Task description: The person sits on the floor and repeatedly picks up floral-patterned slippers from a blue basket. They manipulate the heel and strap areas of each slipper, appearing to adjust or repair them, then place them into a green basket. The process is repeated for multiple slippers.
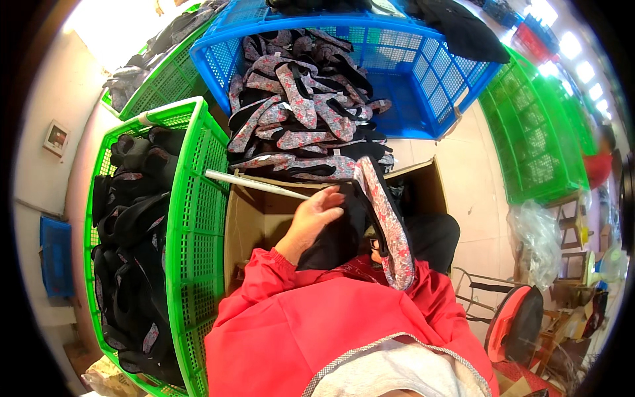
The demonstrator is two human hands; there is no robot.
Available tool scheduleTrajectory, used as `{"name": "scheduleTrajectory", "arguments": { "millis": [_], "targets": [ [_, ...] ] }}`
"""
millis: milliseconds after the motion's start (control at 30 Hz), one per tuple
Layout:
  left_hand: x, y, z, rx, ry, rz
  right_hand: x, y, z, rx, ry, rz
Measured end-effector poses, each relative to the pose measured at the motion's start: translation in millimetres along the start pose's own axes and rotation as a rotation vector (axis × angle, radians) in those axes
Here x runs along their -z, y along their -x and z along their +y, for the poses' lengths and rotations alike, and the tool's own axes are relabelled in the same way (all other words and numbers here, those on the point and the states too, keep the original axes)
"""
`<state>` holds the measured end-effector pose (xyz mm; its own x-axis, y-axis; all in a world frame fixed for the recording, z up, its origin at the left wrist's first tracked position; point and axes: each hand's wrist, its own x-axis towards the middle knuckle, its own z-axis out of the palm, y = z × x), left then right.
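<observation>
My left hand (316, 215) comes out of a red sleeve (264, 264) and grips a black shoe upper with a floral pink-grey edge (390, 231), held up in front of my chest. A thin white rod (254, 184) runs from the green crate's rim to just by my fingertips. Right behind the hand, a heap of floral shoe uppers (301, 112) spills out of a blue plastic crate (423, 73). My right hand is hidden behind the held piece and my jacket.
A green crate (195, 218) at my left holds several black shoe uppers (129, 225). An open cardboard box (254, 221) sits under my hand. More green crates (536, 145) stand at the right, with plastic bags and stools beyond.
</observation>
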<state>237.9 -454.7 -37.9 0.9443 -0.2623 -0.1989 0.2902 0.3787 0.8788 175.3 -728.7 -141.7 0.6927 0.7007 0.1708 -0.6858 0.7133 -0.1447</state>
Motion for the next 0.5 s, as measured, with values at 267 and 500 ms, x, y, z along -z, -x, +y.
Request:
{"name": "scheduleTrajectory", "arguments": {
  "millis": [267,500],
  "targets": [
    [-37,32,24,-0.112,0.675,0.004,-55,-52,69,-0.188,-0.236,0.114],
    [-2,29,51,-0.08,0.326,-0.017,-85,-50,63,-0.179,0.483,0.626]
  ]
}}
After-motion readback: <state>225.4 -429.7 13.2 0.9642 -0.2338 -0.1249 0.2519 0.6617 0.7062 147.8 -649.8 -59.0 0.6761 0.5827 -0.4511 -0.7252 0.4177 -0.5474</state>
